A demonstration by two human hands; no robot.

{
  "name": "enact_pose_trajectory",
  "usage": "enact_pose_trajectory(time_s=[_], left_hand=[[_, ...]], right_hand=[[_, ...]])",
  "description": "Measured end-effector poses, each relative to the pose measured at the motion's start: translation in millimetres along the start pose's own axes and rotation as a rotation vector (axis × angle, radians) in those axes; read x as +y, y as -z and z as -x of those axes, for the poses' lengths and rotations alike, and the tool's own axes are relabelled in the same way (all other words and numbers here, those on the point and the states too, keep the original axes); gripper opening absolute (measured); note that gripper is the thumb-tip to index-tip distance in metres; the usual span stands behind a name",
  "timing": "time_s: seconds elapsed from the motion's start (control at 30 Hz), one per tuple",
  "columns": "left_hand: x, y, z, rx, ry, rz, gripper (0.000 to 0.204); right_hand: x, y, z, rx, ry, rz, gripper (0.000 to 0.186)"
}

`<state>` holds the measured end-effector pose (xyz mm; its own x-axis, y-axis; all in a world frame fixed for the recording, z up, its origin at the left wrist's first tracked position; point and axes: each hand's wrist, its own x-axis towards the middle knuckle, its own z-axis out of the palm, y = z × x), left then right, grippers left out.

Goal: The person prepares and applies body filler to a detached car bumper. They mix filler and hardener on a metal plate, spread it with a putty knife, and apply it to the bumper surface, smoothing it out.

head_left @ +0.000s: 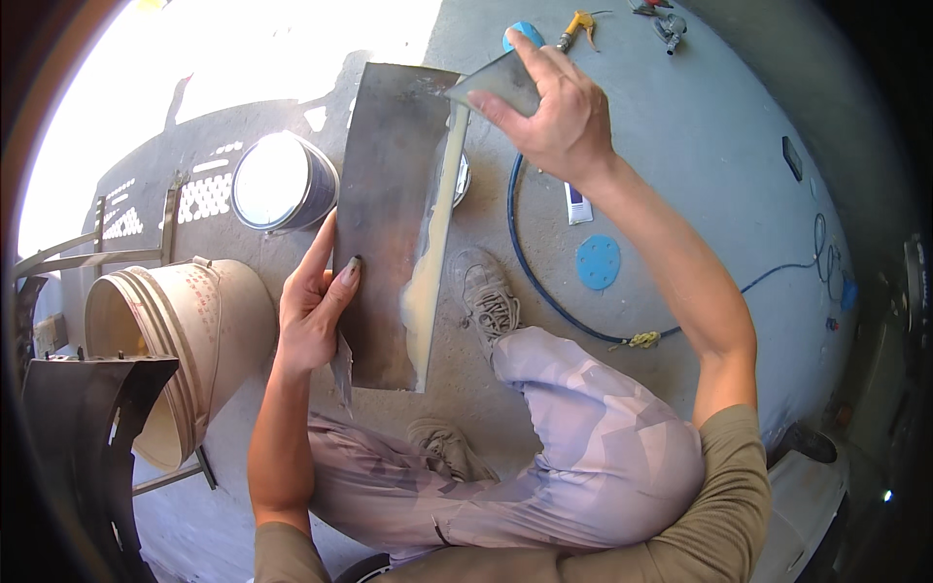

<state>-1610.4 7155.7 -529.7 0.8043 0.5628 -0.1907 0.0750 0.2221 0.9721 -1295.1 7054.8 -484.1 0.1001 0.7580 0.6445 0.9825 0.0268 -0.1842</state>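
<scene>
My left hand [316, 309] is closed on the left edge of a dark rectangular board [384, 223], thumb lying on its face. A pointed grey piece [343, 371] sticks out below that hand; I cannot tell whether it is part of the board. Along the board's right edge runs a strip of cream-coloured putty [420, 296], wider in its lower half. My right hand [569, 121] grips a flat grey spreader [501, 85] between thumb and fingers. One corner of the spreader meets the board's upper right, at the top end of the putty.
A lidded can [284, 183] stands left of the board, near a tipped beige bucket [228, 330] and a metal frame [87, 260]. A curved black panel [83, 428] is at lower left. On the floor lie a blue hose [544, 291], a sanding disc [598, 262], a tube [577, 204] and a yellow air gun [580, 27].
</scene>
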Motion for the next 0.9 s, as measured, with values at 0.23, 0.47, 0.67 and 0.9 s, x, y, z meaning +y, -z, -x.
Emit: enact_pose_trajectory(time_s=[0.23, 0.47, 0.67, 0.9], left_hand=[[0, 17, -6, 0.078, 0.027, 0.087, 0.062], [-23, 23, -13, -0.034, 0.075, 0.369, 0.066], [-28, 17, -12, -0.004, 0.229, 0.597, 0.067], [-30, -4, -1, -0.138, 0.221, 0.515, 0.078]], right_hand=[[-106, -2, 80, -0.162, 0.309, -0.532, 0.073], [-56, -6, 10, -0.211, -0.134, -0.476, 0.087], [-89, -29, 76, -0.217, 0.098, -0.512, 0.088], [89, -19, 8, 0.038, -0.587, -0.066, 0.08]])
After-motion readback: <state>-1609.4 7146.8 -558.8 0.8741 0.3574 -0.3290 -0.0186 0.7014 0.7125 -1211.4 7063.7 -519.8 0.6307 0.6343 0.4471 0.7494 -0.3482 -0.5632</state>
